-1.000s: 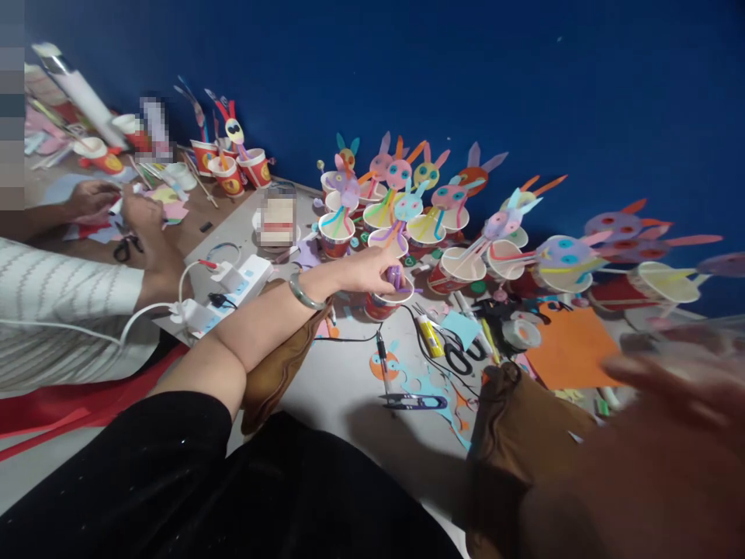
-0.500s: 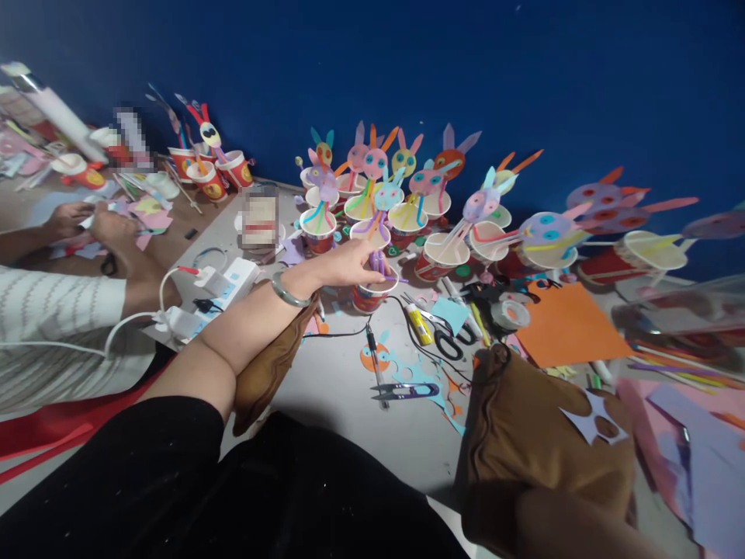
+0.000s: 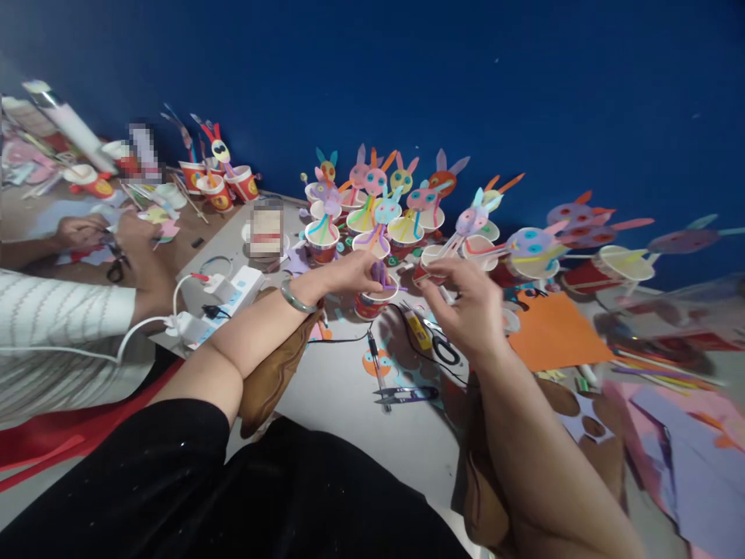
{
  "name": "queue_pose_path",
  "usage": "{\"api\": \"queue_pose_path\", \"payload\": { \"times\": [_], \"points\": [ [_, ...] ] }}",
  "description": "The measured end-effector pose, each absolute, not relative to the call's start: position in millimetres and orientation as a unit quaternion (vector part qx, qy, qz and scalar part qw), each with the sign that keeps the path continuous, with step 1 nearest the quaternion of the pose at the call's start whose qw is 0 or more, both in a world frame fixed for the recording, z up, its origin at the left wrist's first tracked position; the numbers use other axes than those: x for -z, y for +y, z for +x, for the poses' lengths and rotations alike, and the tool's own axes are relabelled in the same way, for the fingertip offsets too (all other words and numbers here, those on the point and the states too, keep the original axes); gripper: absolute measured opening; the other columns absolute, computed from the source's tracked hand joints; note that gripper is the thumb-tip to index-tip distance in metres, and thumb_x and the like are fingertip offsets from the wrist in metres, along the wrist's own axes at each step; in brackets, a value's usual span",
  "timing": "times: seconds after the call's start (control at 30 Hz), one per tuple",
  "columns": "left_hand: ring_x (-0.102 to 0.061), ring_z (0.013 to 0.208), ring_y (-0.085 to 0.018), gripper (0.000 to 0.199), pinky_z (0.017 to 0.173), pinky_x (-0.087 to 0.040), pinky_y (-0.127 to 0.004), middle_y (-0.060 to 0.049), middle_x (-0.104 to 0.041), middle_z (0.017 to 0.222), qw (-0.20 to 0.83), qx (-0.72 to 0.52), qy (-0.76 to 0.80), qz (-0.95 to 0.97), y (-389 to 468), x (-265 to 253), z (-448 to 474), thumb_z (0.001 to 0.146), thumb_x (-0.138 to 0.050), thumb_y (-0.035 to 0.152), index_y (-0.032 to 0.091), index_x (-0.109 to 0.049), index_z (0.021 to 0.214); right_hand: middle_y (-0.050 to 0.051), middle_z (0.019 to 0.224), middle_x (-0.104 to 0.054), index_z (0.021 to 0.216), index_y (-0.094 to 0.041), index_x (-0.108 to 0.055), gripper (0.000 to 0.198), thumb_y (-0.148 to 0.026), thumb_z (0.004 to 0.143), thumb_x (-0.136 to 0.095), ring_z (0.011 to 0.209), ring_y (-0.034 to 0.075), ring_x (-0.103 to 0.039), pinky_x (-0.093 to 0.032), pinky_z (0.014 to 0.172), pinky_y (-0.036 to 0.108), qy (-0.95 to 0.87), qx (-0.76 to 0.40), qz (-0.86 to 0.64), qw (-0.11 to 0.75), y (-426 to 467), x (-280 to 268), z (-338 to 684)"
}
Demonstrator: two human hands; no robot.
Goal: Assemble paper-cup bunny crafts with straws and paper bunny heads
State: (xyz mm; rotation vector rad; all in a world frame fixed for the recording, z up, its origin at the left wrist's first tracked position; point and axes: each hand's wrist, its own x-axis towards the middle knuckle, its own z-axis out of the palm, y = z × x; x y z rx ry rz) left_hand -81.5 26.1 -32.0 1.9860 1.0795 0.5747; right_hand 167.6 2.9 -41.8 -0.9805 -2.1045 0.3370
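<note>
My left hand [image 3: 349,276], a bangle at its wrist, is closed on a bent purple strip [image 3: 381,276] that stands in a red paper cup [image 3: 368,305]. My right hand [image 3: 469,303] is raised just right of that cup, its thumb and forefinger apart. Behind its fingertips stands another red paper cup [image 3: 424,268], and I cannot tell whether they touch it. Below the hands lie a yellow glue stick [image 3: 420,330], black-handled scissors [image 3: 445,348], a pen [image 3: 377,361], thread snips [image 3: 407,396] and an orange paper face [image 3: 375,362].
Several cups with paper rabbit heads [image 3: 387,208] line the blue wall [image 3: 372,70]. Orange paper [image 3: 552,330] and purple sheets [image 3: 704,473] lie right. At left are a power strip [image 3: 241,291] with white cables and a co-worker's hands [image 3: 136,233] with scissors [image 3: 116,264].
My right hand has risen from the lower right to beside the cup. The left hand keeps its hold on the purple strip. The camera view has shifted slightly.
</note>
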Motion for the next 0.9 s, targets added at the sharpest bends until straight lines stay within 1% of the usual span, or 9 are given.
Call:
{"api": "queue_pose_path", "payload": {
  "times": [0.07, 0.17, 0.27, 0.37, 0.53, 0.6, 0.7, 0.8, 0.9],
  "points": [
    [-0.073, 0.081, -0.016, 0.017, 0.074, -0.055, -0.025, -0.005, -0.08, 0.087, 0.399, -0.226, 0.424, 0.781, 27.0, 32.7, -81.5, 0.078, -0.076, 0.017, 0.013, -0.078, 0.094, 0.012, 0.107, -0.079, 0.113, -0.02, -0.077, 0.024, -0.031, 0.098, -0.062, 0.098, 0.028, -0.075, -0.062, 0.09, 0.044, -0.829, -0.157, -0.401, 0.356, 7.5, 51.0, 161.7],
    [-0.073, 0.083, -0.016, 0.017, 0.076, -0.055, -0.026, -0.005, -0.08, 0.087, 0.391, -0.234, 0.434, 0.777, 28.8, 36.3, -80.8, 0.076, -0.078, 0.016, 0.014, -0.078, 0.093, 0.014, 0.103, -0.082, 0.11, -0.017, -0.079, 0.027, -0.031, 0.093, -0.064, 0.091, 0.03, -0.077, -0.061, 0.085, 0.044, -0.838, -0.158, -0.414, 0.317, 10.8, 66.0, 152.6],
    [-0.07, 0.078, -0.015, 0.018, 0.073, -0.053, -0.025, -0.004, -0.079, 0.084, 0.374, -0.233, 0.441, 0.782, 29.9, 39.1, -79.7, 0.077, -0.078, 0.016, 0.013, -0.077, 0.094, 0.013, 0.099, -0.083, 0.105, -0.019, -0.08, 0.025, -0.029, 0.093, -0.061, 0.087, 0.028, -0.077, -0.059, 0.081, 0.039, -0.843, -0.132, -0.415, 0.314, 9.3, 75.3, 146.1],
    [-0.068, 0.076, -0.014, 0.016, 0.071, -0.051, -0.025, -0.003, -0.077, 0.082, 0.36, -0.223, 0.458, 0.782, 29.5, 38.3, -78.4, 0.077, -0.078, 0.015, 0.013, -0.076, 0.092, 0.011, 0.089, -0.082, 0.095, -0.021, -0.079, 0.021, -0.029, 0.094, -0.059, 0.078, 0.025, -0.075, -0.054, 0.073, 0.035, -0.849, -0.104, -0.417, 0.308, 7.2, 77.3, 143.5],
    [-0.067, 0.077, -0.014, 0.009, 0.074, -0.051, -0.027, -0.002, -0.076, 0.082, 0.355, -0.22, 0.472, 0.776, 27.0, 35.7, -76.2, 0.079, -0.079, 0.018, 0.014, -0.075, 0.086, 0.01, 0.078, -0.076, 0.086, -0.021, -0.072, 0.025, -0.03, 0.098, -0.053, 0.071, 0.023, -0.068, -0.043, 0.066, 0.032, -0.872, -0.076, -0.403, 0.266, 4.8, 73.2, 142.8],
    [-0.066, 0.076, -0.014, 0.01, 0.074, -0.051, -0.026, -0.002, -0.075, 0.081, 0.354, -0.223, 0.469, 0.778, 26.9, 36.3, -75.3, 0.079, -0.079, 0.019, 0.014, -0.074, 0.088, 0.01, 0.077, -0.075, 0.087, -0.021, -0.07, 0.026, -0.029, 0.099, -0.049, 0.069, 0.023, -0.066, -0.039, 0.064, 0.031, -0.878, -0.072, -0.404, 0.246, 2.8, 71.3, 141.8],
    [-0.064, 0.074, -0.014, 0.013, 0.07, -0.048, -0.026, 0.0, -0.072, 0.077, 0.327, -0.211, 0.477, 0.788, 28.1, 37.9, -74.0, 0.079, -0.079, 0.021, 0.014, -0.072, 0.086, 0.01, 0.079, -0.075, 0.095, -0.02, -0.069, 0.026, -0.027, 0.1, -0.044, 0.068, 0.024, -0.065, -0.034, 0.063, 0.032, -0.882, -0.069, -0.417, 0.208, -0.8, 68.8, 139.6],
    [-0.061, 0.072, -0.015, 0.014, 0.067, -0.044, -0.027, 0.0, -0.067, 0.073, 0.294, -0.186, 0.497, 0.795, 29.8, 38.3, -74.0, 0.077, -0.08, 0.023, 0.014, -0.069, 0.079, 0.012, 0.082, -0.076, 0.103, -0.019, -0.068, 0.026, -0.026, 0.101, -0.043, 0.07, 0.025, -0.065, -0.032, 0.064, 0.033, -0.884, -0.063, -0.432, 0.169, -3.2, 66.4, 138.0],
    [-0.062, 0.075, -0.016, 0.017, 0.07, -0.046, -0.028, 0.0, -0.068, 0.077, 0.304, -0.19, 0.484, 0.798, 31.4, 38.2, -76.8, 0.076, -0.081, 0.024, 0.013, -0.069, 0.081, 0.014, 0.085, -0.077, 0.108, -0.018, -0.067, 0.027, -0.027, 0.101, -0.044, 0.075, 0.027, -0.066, -0.032, 0.066, 0.033, -0.883, -0.058, -0.442, 0.145, -3.4, 63.8, 137.3]
  ]
}}
